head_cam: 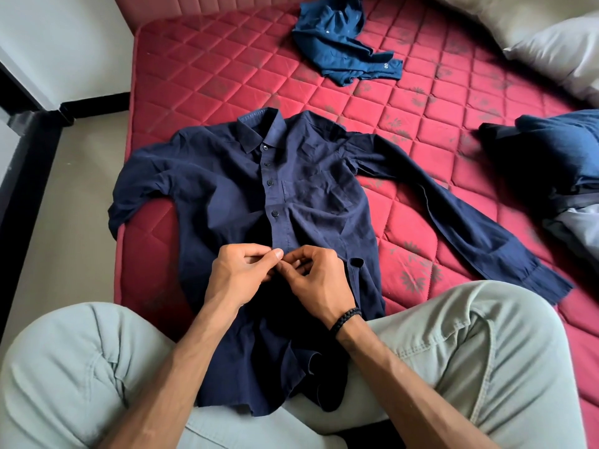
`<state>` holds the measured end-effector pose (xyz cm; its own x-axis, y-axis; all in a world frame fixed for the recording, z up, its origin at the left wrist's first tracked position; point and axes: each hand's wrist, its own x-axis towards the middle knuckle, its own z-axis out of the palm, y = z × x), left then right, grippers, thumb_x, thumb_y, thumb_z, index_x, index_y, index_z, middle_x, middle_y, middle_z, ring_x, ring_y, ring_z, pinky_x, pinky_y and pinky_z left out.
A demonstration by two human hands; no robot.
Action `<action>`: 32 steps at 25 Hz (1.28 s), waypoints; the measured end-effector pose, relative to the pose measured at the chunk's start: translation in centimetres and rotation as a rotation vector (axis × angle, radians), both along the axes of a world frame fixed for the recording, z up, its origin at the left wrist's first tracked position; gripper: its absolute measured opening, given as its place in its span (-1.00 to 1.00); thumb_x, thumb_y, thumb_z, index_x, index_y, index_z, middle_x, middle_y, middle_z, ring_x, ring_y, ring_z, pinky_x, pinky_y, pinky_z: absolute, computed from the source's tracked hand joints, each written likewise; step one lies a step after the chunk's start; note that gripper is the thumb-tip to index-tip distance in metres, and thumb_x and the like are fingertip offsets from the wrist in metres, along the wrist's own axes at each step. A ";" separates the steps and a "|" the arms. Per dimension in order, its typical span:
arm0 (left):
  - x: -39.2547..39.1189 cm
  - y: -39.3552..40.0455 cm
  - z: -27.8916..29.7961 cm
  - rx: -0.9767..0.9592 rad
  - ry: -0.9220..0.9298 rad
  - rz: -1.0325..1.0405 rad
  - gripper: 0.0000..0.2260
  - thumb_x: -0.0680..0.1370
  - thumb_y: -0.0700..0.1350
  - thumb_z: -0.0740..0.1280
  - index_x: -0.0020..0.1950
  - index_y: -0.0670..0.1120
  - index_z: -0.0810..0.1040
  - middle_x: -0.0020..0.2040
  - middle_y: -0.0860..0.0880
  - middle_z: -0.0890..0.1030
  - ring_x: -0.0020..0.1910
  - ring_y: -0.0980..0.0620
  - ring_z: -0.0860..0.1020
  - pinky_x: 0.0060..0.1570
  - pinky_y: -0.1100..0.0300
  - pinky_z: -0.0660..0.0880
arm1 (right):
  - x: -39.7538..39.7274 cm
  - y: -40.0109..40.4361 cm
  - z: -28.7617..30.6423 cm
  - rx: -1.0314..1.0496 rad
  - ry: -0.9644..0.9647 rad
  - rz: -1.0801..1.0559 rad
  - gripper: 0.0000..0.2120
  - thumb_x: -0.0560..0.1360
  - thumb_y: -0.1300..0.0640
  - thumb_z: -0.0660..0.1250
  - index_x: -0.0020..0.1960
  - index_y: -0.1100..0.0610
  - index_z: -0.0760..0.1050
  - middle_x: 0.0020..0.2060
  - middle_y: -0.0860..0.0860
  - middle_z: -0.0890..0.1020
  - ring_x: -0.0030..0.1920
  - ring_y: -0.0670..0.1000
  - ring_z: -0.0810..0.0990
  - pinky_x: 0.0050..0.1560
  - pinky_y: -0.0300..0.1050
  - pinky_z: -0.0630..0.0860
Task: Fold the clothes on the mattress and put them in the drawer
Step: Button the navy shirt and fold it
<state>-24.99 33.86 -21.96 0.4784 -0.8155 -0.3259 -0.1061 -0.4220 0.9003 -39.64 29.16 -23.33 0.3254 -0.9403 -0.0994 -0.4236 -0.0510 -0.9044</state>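
Mattress, red quilted, carries everything in view. Navy shirt lies front-up directly beyond both hands, collar at the far end, hem trailing back past the wrists onto the person's lap. One sleeve runs out well to the right of the right hand; the other is bunched to the left of the left hand at the mattress edge.

Progress, judged from layout: early. Shirt is spread flat, not folded. Upper buttons look fastened; the placket below the hands hangs loose, so buttoning appears to be the step in hand. No drawer in view. Left to do: finish the placket, fold this shirt, fold the rest, stow all.

Remaining clothes: crumpled blue garment far ahead of the hands; dark pile well off to the right of the right hand, not visibly folded. Pillows far right, beyond that pile.

Possible hindrance: the person's knees flank the hem and sit on part of it, so the lower shirt may need pulling free before folding.

Left hand: fingers curled, thumb and forefinger pinching the placket edge. Right hand: fingers curled, pinching the same spot, fingertips touching the left's. Button itself hidden between them. Braided wristband on right wrist.
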 end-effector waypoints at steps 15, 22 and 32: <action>-0.3 0.1 0.7 -0.058 0.053 0.175 -0.84 0.46 -0.13 0.60 -0.05 0.01 0.67 -0.18 -0.01 0.75 -0.20 0.03 0.74 -0.04 0.11 0.67 | 0.3 0.4 0.4 -0.138 0.068 0.029 -0.87 0.47 -0.03 0.52 -0.13 0.02 0.66 -0.25 -0.11 0.67 -0.27 -0.11 0.64 -0.15 -0.10 0.62; 0.0 0.5 1.1 -0.062 0.474 0.126 -0.69 0.47 -0.27 0.53 0.19 -0.18 0.63 0.02 -0.13 0.75 0.06 0.00 0.73 0.02 0.23 0.65 | -0.2 -0.1 0.4 0.039 -0.088 0.000 -0.88 0.45 0.10 0.58 -0.06 0.07 0.69 -0.25 0.04 0.72 -0.32 -0.12 0.64 -0.18 -0.22 0.63; -0.2 0.4 1.6 -0.084 0.478 0.151 -0.78 0.52 -0.32 0.48 0.15 -0.20 0.64 0.01 -0.16 0.75 0.05 -0.05 0.73 0.06 0.15 0.65 | -0.3 -0.6 0.2 0.162 -0.263 -0.037 -0.91 0.49 0.10 0.56 -0.07 0.11 0.71 -0.25 0.06 0.72 -0.30 -0.09 0.61 -0.17 -0.13 0.62</action>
